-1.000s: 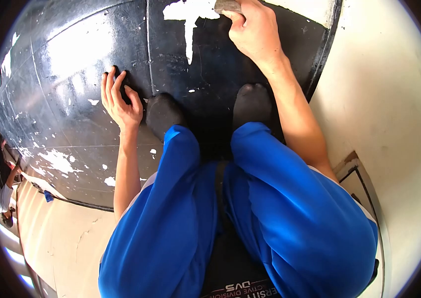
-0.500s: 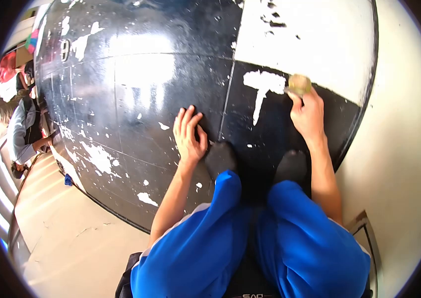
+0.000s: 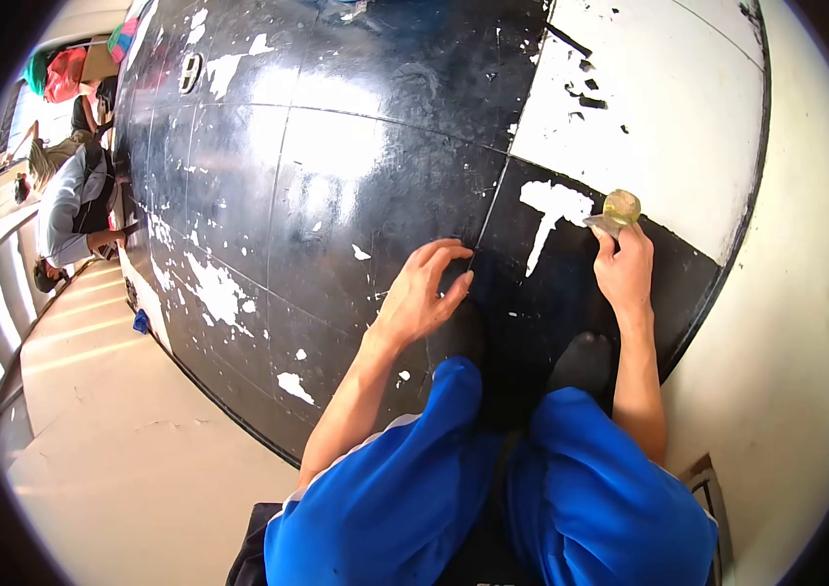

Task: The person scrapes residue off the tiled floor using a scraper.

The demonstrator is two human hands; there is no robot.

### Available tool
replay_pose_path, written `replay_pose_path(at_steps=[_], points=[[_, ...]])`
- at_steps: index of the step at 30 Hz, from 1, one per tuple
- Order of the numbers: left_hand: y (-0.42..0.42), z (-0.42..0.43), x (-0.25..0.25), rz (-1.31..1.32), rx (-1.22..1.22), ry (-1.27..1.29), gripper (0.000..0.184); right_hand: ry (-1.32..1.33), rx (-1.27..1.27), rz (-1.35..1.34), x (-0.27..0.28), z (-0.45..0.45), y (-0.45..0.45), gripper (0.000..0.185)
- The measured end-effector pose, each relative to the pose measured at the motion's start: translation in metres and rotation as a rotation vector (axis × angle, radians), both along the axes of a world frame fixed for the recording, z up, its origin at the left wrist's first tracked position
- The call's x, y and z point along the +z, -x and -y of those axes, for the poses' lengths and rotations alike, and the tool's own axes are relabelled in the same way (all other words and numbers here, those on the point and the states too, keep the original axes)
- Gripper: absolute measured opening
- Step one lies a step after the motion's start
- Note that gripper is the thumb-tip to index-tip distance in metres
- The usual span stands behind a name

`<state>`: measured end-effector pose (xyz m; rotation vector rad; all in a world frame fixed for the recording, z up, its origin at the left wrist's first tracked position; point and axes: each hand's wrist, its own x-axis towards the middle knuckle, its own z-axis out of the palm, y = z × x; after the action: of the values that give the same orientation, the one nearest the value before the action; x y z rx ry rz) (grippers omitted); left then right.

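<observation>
My right hand is closed around a scraper with a round, yellowish handle end. Its thin grey blade points left, at the edge of a T-shaped white patch in the black floor coating. Whether the blade touches the floor is hard to tell. Fingers bent and apart, my left hand holds nothing over the black floor, just left of my left foot. Beyond the scraper lies a large white section with a few black scraps on it.
My right foot is below the patch. A pale wall runs along the right. People crouch at the far left, one in a grey top. A blue item lies by the floor's left edge.
My left hand has shifted right and lifted, its fingers now curled more. The view has tilted, so the floor appears lower and further right. The scraper stays by the white patch.
</observation>
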<state>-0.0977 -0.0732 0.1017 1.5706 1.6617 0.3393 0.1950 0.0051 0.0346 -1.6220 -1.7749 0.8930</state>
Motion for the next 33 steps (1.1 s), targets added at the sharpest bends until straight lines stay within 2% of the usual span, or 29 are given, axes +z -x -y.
replay_pose_path(at_steps=[3, 7, 10, 14, 19, 20, 21, 24, 25, 28, 29, 32, 33], points=[[-0.004, 0.011, 0.012, -0.037, -0.126, 0.021, 0.036, 0.038, -0.023, 0.001, 0.002, -0.001, 0.002, 0.01], [-0.01, 0.038, 0.003, 0.027, -0.126, 0.083, 0.035, 0.003, -0.002, 0.007, 0.003, 0.002, 0.007, 0.01], [-0.015, 0.056, -0.004, -0.034, -0.202, -0.021, 0.034, 0.028, 0.022, -0.076, 0.008, 0.006, 0.014, 0.012], [-0.019, 0.053, 0.003, 0.048, -0.119, 0.074, 0.039, -0.08, 0.164, -0.229, 0.013, 0.01, 0.028, 0.024], [-0.036, 0.029, 0.015, 0.154, -0.068, -0.097, 0.067, -0.122, 0.269, -0.238, 0.031, 0.013, 0.041, 0.042], [-0.039, 0.022, 0.022, 0.193, -0.053, -0.138, 0.073, -0.14, 0.286, -0.225, 0.03, 0.014, 0.042, 0.043], [-0.04, 0.016, 0.027, 0.185, -0.099, -0.173, 0.088, -0.156, 0.302, -0.212, 0.029, 0.016, 0.043, 0.043], [-0.046, -0.005, 0.054, 0.326, -0.136, -0.361, 0.096, -0.206, 0.318, -0.181, 0.027, 0.021, 0.048, 0.042], [-0.05, -0.012, 0.066, 0.368, -0.109, -0.429, 0.089, -0.214, 0.311, -0.181, 0.024, 0.023, 0.049, 0.04], [-0.047, -0.028, 0.08, 0.477, -0.294, -0.525, 0.068, -0.232, 0.306, -0.184, 0.022, 0.024, 0.052, 0.034], [-0.054, -0.031, 0.088, 0.51, -0.253, -0.517, 0.041, -0.232, 0.316, -0.183, 0.023, 0.024, 0.05, 0.032], [-0.066, -0.025, 0.071, 0.529, -0.297, -0.477, 0.028, -0.208, 0.315, -0.161, 0.026, 0.022, 0.046, 0.031], [-0.075, -0.024, 0.068, 0.502, -0.276, -0.511, 0.019, -0.194, 0.305, -0.151, 0.023, 0.022, 0.043, 0.033]])
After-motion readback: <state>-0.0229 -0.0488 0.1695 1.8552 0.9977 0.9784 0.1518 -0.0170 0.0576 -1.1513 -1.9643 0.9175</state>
